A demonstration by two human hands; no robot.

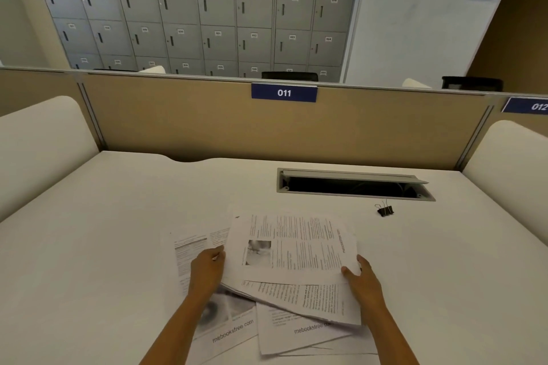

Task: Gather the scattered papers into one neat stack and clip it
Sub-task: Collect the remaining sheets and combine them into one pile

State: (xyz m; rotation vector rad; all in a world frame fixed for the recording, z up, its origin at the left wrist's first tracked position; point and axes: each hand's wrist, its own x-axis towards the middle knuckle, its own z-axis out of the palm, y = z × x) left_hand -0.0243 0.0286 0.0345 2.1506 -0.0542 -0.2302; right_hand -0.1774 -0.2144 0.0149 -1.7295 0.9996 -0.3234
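While hands (207, 268) (361, 280) seemingly hold papers (299, 246), clip (384, 210) lies apart.

Loose papers (296, 249) fanned askew on white desk (118, 216). Top sheets gripped at left edge by left hand (207, 270), pinched at right corner by right hand (360, 278). Black binder clip (384, 210) lies apart, near cable slot (353, 185).
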